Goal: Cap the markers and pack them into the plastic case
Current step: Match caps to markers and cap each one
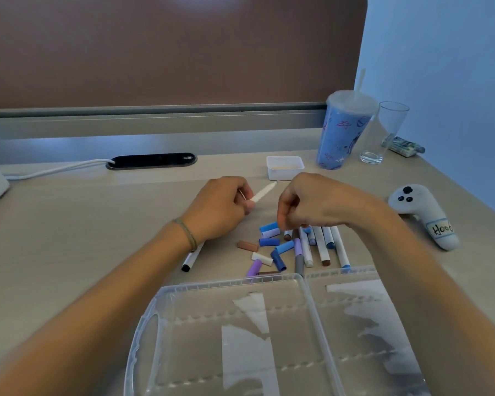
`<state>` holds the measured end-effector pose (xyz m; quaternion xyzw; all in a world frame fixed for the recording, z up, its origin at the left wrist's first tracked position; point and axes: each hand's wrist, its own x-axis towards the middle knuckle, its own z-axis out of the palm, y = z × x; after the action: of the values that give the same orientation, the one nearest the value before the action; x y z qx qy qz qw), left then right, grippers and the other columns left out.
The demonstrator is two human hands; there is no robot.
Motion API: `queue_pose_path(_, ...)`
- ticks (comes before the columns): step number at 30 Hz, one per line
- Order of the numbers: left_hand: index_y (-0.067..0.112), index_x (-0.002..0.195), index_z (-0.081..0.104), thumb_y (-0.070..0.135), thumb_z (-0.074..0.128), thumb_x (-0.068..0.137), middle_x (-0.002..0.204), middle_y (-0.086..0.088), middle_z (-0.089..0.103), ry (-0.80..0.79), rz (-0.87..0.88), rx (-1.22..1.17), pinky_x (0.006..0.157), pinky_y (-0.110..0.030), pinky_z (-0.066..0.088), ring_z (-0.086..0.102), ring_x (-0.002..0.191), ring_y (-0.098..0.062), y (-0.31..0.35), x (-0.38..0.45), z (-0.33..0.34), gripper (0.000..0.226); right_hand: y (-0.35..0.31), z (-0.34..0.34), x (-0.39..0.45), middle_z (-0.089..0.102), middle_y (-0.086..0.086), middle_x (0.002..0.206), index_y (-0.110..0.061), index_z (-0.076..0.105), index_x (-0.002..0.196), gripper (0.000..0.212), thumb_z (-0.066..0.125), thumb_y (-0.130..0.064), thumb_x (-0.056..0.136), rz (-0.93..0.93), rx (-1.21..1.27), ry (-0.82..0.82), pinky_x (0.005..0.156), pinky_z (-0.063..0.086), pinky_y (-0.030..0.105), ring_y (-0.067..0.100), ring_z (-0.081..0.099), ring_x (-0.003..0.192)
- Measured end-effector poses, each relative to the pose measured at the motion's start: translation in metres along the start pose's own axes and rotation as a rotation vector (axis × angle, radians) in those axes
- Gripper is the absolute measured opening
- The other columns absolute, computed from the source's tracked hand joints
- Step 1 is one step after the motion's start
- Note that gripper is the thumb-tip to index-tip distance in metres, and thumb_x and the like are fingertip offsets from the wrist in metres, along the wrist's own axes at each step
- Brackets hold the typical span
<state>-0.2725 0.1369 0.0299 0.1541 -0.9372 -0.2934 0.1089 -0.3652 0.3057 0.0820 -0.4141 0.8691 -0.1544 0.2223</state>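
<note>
My left hand (222,208) grips a white marker (263,192) whose tip points up and to the right. My right hand (312,205) hovers with curled fingers over a pile of loose caps (272,242) in blue, lilac, brown and white; whether its fingertips pinch a cap is hidden. Several uncapped white markers (322,247) lie side by side under my right wrist. One marker with a black end (191,258) lies beneath my left wrist. The clear plastic case (306,284) lies open at the near edge, with nothing in its compartments.
A small white tub (285,167) sits behind the hands. A blue tumbler with a straw (343,132), a drinking glass (383,132) and a wrapped packet (403,145) stand at the back right. A white controller (425,215) lies at the right. A cable port (152,160) is at the back.
</note>
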Motion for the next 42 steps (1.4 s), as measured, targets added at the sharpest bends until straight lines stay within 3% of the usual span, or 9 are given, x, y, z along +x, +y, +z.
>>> queue_pose_path(5,0.025,0.109,0.064,0.011,0.066,0.095,0.081,-0.001,0.077,-0.054,-0.072,-0.398,0.067,-0.014,0.056,0.072,0.074,-0.004,0.004,-0.026,-0.023,0.02,-0.002,0.01,0.005,0.073,-0.009,0.08,-0.022,0.08,0.087,0.011,0.078,-0.011,0.084,-0.039,0.004,0.028,0.081,0.058,0.029,0.009,0.068,0.082)
queue_pose_path(10,0.015,0.119,0.067,0.011,0.062,0.097,0.085,-0.007,0.077,-0.158,-0.244,-0.652,0.064,-0.024,0.059,0.073,0.074,-0.013,-0.002,-0.034,-0.035,0.023,-0.005,0.023,0.014,0.07,-0.004,0.08,-0.023,0.079,0.091,0.009,0.077,-0.015,0.086,-0.043,-0.112,0.083,0.064,0.048,0.021,0.012,0.064,0.073)
queue_pose_path(13,0.016,0.116,0.068,0.013,0.06,0.098,0.088,-0.012,0.077,-0.204,-0.298,-0.697,0.072,-0.032,0.062,0.073,0.077,-0.022,-0.005,-0.035,-0.04,0.02,-0.004,0.025,0.017,0.067,-0.007,0.074,-0.024,0.077,0.088,0.007,0.079,-0.019,0.085,-0.026,-0.168,0.107,0.064,0.048,0.022,0.01,0.063,0.072)
queue_pose_path(19,0.015,0.11,0.069,0.019,0.06,0.098,0.078,-0.006,0.074,-0.233,-0.319,-0.691,0.06,-0.025,0.056,0.069,0.066,-0.014,-0.017,-0.038,-0.037,0.015,-0.002,0.033,0.015,0.058,-0.011,0.069,-0.027,0.076,0.085,0.014,0.081,-0.04,0.083,-0.07,-0.271,0.1,0.056,0.037,0.022,0.007,0.055,0.067)
queue_pose_path(24,0.012,0.106,0.068,0.018,0.06,0.098,0.076,-0.012,0.069,-0.238,-0.309,-0.66,0.064,-0.035,0.06,0.068,0.07,-0.027,-0.019,-0.036,-0.032,0.013,0.002,0.032,0.018,0.059,-0.011,0.077,-0.028,0.073,0.09,0.018,0.077,-0.045,0.086,-0.068,-0.328,0.085,0.058,0.037,0.022,0.007,0.054,0.073)
queue_pose_path(29,0.018,0.102,0.067,0.017,0.063,0.096,0.085,-0.014,0.07,-0.229,-0.252,-0.549,0.057,-0.031,0.054,0.069,0.068,-0.022,-0.02,-0.036,-0.028,0.008,0.011,0.021,0.017,0.072,-0.008,0.082,-0.03,0.068,0.09,0.011,0.07,-0.04,0.093,-0.046,-0.031,0.228,0.078,0.055,0.031,0.008,0.066,0.081)
queue_pose_path(34,0.02,0.103,0.069,0.016,0.065,0.094,0.083,-0.009,0.072,-0.253,-0.222,-0.525,0.057,-0.025,0.052,0.069,0.068,-0.019,-0.017,-0.038,-0.026,0.01,0.009,0.016,0.012,0.074,-0.006,0.074,-0.025,0.074,0.089,0.01,0.075,-0.035,0.09,-0.076,0.368,0.309,0.069,0.053,0.02,0.007,0.07,0.073)
queue_pose_path(39,0.021,0.104,0.069,0.017,0.065,0.095,0.075,-0.001,0.072,-0.265,-0.209,-0.504,0.058,-0.019,0.052,0.068,0.066,-0.015,-0.013,-0.039,-0.025,0.011,0.008,0.018,0.007,0.073,0.002,0.078,-0.023,0.078,0.089,0.005,0.079,-0.028,0.087,-0.094,0.475,0.309,0.074,0.06,0.036,0.025,0.068,0.081)
queue_pose_path(42,0.02,0.104,0.069,0.017,0.066,0.094,0.075,-0.002,0.072,-0.268,-0.18,-0.506,0.061,-0.023,0.054,0.071,0.071,-0.021,-0.01,-0.042,-0.026,0.011,0.005,0.019,0.007,0.072,-0.002,0.08,-0.027,0.08,0.09,0.006,0.076,-0.023,0.09,-0.105,0.436,0.309,0.074,0.058,0.035,0.021,0.066,0.081)
